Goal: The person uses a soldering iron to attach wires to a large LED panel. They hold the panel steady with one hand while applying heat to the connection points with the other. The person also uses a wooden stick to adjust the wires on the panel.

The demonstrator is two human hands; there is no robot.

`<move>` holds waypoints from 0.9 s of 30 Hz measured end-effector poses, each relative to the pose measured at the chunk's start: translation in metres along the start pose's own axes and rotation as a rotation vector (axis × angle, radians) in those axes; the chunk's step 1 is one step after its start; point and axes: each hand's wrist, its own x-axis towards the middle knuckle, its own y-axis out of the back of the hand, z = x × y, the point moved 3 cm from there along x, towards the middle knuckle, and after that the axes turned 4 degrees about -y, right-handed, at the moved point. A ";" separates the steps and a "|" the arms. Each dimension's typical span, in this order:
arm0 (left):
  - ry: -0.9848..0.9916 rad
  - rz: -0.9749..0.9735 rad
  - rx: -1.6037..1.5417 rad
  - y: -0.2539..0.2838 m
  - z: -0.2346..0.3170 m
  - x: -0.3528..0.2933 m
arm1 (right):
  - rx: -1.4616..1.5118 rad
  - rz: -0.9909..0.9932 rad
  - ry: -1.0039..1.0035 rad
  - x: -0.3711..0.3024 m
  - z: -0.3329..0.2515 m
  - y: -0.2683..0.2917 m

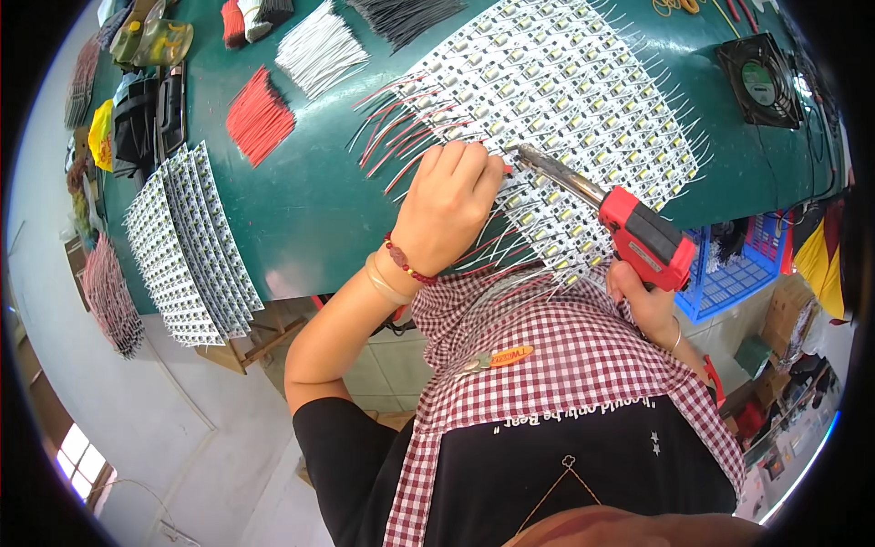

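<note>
A large sheet of white LED circuit boards (565, 77) lies on the green table, its near part reaching toward my apron. My left hand (451, 201) rests at its left side, fingers closed in a pinch on a thin wire, a bit of red showing at the fingertips. My right hand (643, 299) grips a red and black soldering gun (643, 237) by its handle. The gun's metal tip is over the boards, just right of my left fingertips. Red and black wires (401, 137) stick out along the sheet's left edge; more hang below my left hand.
Bundles of red wires (260, 114), white wires (321, 50) and black wires (406, 16) lie on the green table (319, 196). Stacked LED sheets (187, 251) overhang the left edge. A black fan (758, 80) stands at right, above a blue plastic crate (736, 273).
</note>
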 end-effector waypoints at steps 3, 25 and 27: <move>0.007 -0.017 0.003 0.000 0.000 0.000 | -0.113 0.006 0.053 0.000 0.004 0.000; 0.010 -0.028 0.030 -0.002 0.001 0.000 | -0.001 -0.045 0.098 -0.005 0.017 0.007; 0.008 -0.029 0.038 -0.002 0.001 0.000 | 0.048 -0.064 0.076 -0.006 0.017 0.008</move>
